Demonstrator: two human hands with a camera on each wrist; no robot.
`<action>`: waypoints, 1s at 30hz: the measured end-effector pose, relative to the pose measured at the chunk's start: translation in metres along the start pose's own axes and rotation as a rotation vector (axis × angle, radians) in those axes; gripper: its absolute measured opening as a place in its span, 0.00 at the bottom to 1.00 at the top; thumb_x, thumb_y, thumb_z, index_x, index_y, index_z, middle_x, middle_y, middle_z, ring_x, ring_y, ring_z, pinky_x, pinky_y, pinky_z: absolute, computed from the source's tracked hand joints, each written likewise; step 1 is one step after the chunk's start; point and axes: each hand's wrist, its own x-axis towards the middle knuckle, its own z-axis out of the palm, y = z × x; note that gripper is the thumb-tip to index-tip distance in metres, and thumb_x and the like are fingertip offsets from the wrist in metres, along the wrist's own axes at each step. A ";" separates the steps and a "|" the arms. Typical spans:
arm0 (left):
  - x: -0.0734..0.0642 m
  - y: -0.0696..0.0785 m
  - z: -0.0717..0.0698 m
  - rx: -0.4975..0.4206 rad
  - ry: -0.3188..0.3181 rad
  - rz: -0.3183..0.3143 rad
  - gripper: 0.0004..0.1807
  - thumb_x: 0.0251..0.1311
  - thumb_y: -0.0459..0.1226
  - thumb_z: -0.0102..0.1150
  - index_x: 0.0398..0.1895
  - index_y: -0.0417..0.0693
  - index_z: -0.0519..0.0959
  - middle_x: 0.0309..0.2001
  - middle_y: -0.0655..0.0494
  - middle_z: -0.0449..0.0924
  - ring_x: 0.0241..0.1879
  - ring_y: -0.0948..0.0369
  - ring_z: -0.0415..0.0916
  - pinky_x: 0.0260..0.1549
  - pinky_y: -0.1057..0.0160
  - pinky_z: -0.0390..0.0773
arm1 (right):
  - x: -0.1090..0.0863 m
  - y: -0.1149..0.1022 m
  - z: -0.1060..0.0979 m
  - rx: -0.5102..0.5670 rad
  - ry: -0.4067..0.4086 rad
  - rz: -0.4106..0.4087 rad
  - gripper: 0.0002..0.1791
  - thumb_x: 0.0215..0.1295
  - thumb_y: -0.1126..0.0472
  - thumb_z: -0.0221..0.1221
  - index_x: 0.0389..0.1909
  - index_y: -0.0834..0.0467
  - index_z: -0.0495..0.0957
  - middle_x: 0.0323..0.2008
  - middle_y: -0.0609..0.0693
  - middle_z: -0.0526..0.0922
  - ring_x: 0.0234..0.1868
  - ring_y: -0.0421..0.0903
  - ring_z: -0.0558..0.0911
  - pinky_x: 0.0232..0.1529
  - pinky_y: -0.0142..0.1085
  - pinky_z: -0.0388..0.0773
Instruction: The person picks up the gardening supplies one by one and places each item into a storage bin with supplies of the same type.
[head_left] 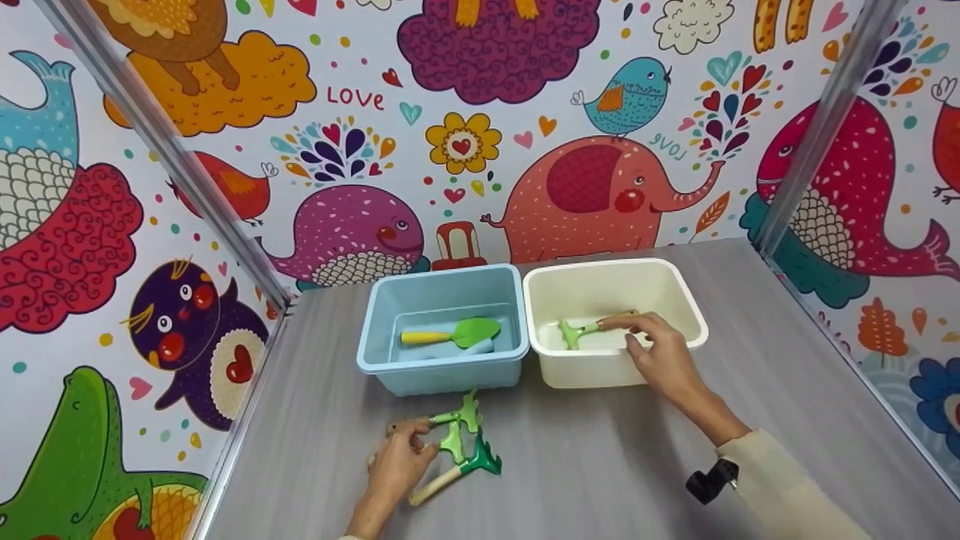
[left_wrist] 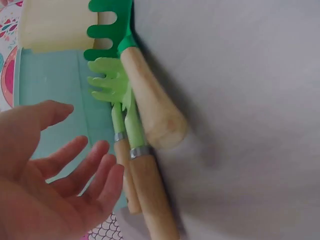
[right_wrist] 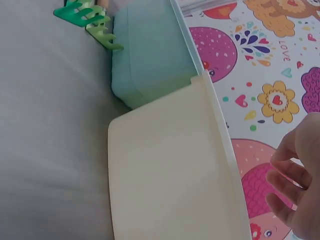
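Note:
My right hand (head_left: 664, 356) hangs over the near rim of the cream bin (head_left: 622, 371), fingers loosely curved. Beneath its fingertips in the head view, a light green hand rake (head_left: 574, 331) with a wooden handle lies inside the bin. The right wrist view shows nothing between the fingers of that hand (right_wrist: 300, 180). My left hand (head_left: 397, 461) is over the wooden handles of two light green rakes (head_left: 452, 441) on the table. In the left wrist view its fingers are spread and hold nothing. Beside them lies a dark green rake (head_left: 484, 457) with a pale wooden handle (left_wrist: 152, 97).
A light blue bin (head_left: 442, 367) stands directly left of the cream one. Inside it are a green toy trowel (head_left: 476, 331) with a yellow handle and a pale blue piece (head_left: 478, 347). A patterned wall (head_left: 465, 195) rises behind the grey table (head_left: 300, 420), with metal posts at both sides.

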 end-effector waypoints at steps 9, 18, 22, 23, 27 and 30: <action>0.000 -0.004 0.008 0.015 -0.150 0.070 0.20 0.60 0.41 0.68 0.53 0.42 0.80 0.46 0.44 0.82 0.46 0.50 0.81 0.41 0.47 0.81 | 0.003 0.022 -0.024 -0.112 0.053 0.094 0.14 0.59 0.78 0.59 0.44 0.66 0.85 0.40 0.61 0.86 0.44 0.57 0.81 0.45 0.39 0.73; -0.002 -0.004 0.018 0.087 -0.183 0.123 0.19 0.54 0.42 0.74 0.46 0.44 0.82 0.47 0.46 0.83 0.48 0.51 0.79 0.45 0.46 0.79 | 0.007 0.039 -0.043 -0.120 0.039 0.157 0.13 0.63 0.75 0.56 0.47 0.69 0.83 0.47 0.67 0.82 0.51 0.65 0.78 0.54 0.60 0.73; -0.002 -0.004 0.020 0.093 -0.216 0.120 0.17 0.54 0.41 0.74 0.44 0.45 0.82 0.42 0.50 0.80 0.42 0.56 0.76 0.39 0.50 0.78 | 0.011 0.046 -0.051 -0.162 0.031 0.158 0.14 0.64 0.74 0.56 0.48 0.69 0.82 0.49 0.68 0.79 0.50 0.66 0.78 0.51 0.62 0.74; -0.002 -0.004 0.020 0.095 -0.224 0.119 0.17 0.54 0.41 0.74 0.44 0.45 0.82 0.40 0.51 0.79 0.40 0.57 0.75 0.38 0.51 0.78 | 0.012 0.048 -0.053 -0.169 0.026 0.162 0.14 0.64 0.73 0.56 0.49 0.69 0.82 0.49 0.69 0.78 0.50 0.66 0.77 0.51 0.62 0.75; -0.003 -0.004 0.023 0.110 -0.241 0.132 0.17 0.52 0.39 0.75 0.43 0.45 0.82 0.38 0.52 0.77 0.38 0.59 0.73 0.36 0.54 0.76 | 0.014 0.054 -0.061 -0.190 -0.002 0.186 0.15 0.66 0.71 0.56 0.51 0.70 0.80 0.52 0.70 0.76 0.52 0.67 0.76 0.51 0.64 0.74; -0.003 -0.004 0.025 0.123 -0.258 0.137 0.16 0.52 0.38 0.75 0.44 0.47 0.83 0.38 0.52 0.78 0.38 0.59 0.72 0.35 0.55 0.75 | 0.015 0.060 -0.067 -0.199 -0.033 0.225 0.16 0.68 0.69 0.55 0.54 0.71 0.78 0.54 0.71 0.74 0.53 0.68 0.75 0.52 0.65 0.74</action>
